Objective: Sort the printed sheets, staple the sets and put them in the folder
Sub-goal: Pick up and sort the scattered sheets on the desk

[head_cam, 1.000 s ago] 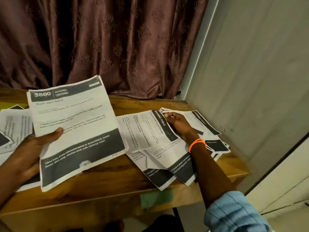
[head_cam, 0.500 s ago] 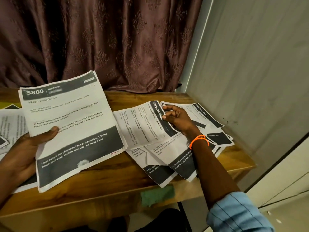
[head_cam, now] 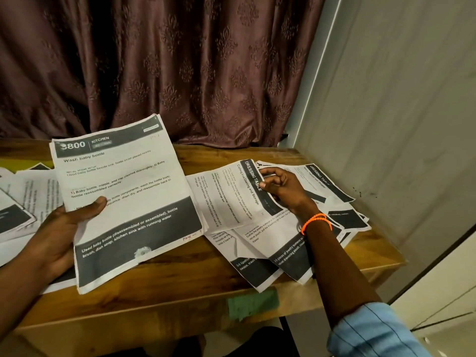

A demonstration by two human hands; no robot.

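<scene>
My left hand (head_cam: 64, 228) grips a thin stack of printed sheets headed "KITCHEN – Wash baby bottle" (head_cam: 128, 197), thumb on top, held tilted above the wooden table (head_cam: 180, 287). To the right, my right hand (head_cam: 283, 189) pinches the top edge of a "DRESSING TABLE" sheet (head_cam: 226, 199) and lifts it off a fanned pile of similar sheets (head_cam: 283, 251). More dressing-table sheets (head_cam: 332, 186) lie beyond that hand. No stapler or folder can be made out.
More printed sheets (head_cam: 23, 202) lie spread at the table's left, over something yellow (head_cam: 15, 164) at the back. A brown curtain (head_cam: 167, 73) hangs behind the table, a pale wall (head_cam: 399, 124) closes the right side. A green patch (head_cam: 253, 304) sticks to the table's front edge.
My right hand has raised the edge of the "DRESSING TABLE" sheet a little higher off the pile. The left hand keeps holding the kitchen stack in about the same place.
</scene>
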